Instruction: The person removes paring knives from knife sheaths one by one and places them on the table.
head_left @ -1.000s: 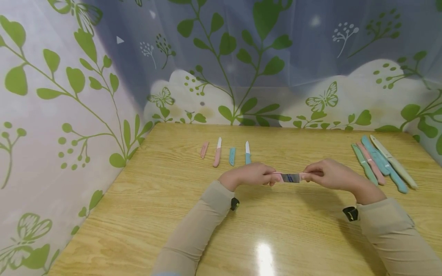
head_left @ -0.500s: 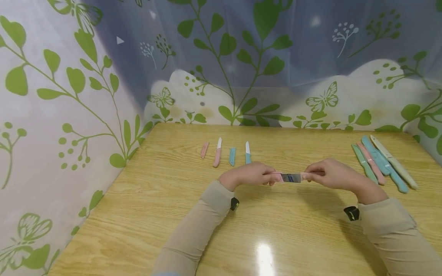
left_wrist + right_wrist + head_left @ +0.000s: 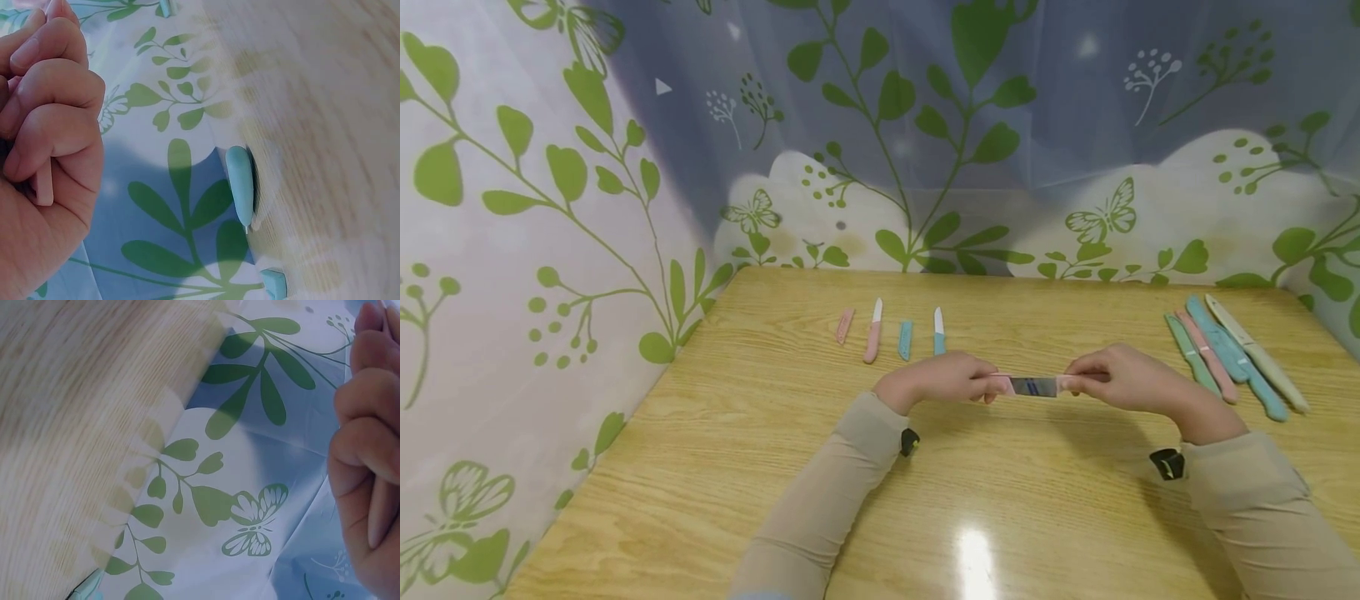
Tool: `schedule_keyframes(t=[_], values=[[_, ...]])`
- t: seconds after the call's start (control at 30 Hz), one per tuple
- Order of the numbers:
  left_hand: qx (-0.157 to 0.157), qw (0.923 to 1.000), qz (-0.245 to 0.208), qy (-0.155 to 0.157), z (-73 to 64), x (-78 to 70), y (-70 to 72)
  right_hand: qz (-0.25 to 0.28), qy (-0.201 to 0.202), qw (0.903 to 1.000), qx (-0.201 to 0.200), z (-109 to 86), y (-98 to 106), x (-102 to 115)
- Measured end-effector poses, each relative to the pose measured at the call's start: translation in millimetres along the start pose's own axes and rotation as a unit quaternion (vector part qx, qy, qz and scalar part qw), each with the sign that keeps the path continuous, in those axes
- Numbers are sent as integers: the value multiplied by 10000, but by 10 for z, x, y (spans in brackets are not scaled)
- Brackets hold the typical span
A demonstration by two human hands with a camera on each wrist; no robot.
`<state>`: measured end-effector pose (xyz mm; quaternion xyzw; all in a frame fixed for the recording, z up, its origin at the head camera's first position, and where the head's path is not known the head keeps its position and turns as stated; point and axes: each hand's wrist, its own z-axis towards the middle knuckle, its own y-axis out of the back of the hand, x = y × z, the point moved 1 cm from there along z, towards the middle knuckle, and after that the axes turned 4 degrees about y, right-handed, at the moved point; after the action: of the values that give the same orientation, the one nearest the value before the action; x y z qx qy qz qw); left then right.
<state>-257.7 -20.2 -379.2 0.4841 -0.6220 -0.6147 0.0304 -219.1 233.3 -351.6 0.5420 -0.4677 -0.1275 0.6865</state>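
Observation:
A pink-handled knife with a shiny blade (image 3: 1034, 387) is held level above the table, between both hands. My left hand (image 3: 943, 379) grips its pink sheath (image 3: 1005, 383), whose flat end (image 3: 44, 182) pokes out below the fingers in the left wrist view. My right hand (image 3: 1123, 379) holds the knife's handle (image 3: 1062, 383); its rounded end (image 3: 380, 515) shows under the curled fingers in the right wrist view. The blade lies bare between the hands, its tip hidden inside the sheath. Just beyond my left hand lies a small teal knife (image 3: 938, 332) with a white blade.
On the table (image 3: 715, 467), a pink sheath (image 3: 845, 326), a small pink knife (image 3: 872, 332) and a teal sheath (image 3: 905, 340) lie at the back left. At the right are a green knife (image 3: 1193, 357), a pink knife (image 3: 1206, 357), a blue knife (image 3: 1234, 357) and a cream knife (image 3: 1255, 350).
My right hand has shifted slightly to the right with the handle, and a little more blade shows between the hands. The left hand stays nearly still.

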Motion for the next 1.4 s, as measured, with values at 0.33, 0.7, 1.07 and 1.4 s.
schedule_keyframes(t=[0.33, 0.7, 1.07, 1.4], values=[[16, 10000, -62, 61, 0, 0, 2, 9, -74, 10000, 48, -20, 16, -9], [1, 10000, -53, 26, -8, -1, 4, 31, -168, 9998, 78, -18, 15, -39], [-25, 10000, -56, 4, 1, 22, 7, 143, -156, 9998, 66, -30, 28, -44], [-25, 9999, -83, 73, -4, 25, 1, 69, -163, 9998, 97, -27, 29, -69]])
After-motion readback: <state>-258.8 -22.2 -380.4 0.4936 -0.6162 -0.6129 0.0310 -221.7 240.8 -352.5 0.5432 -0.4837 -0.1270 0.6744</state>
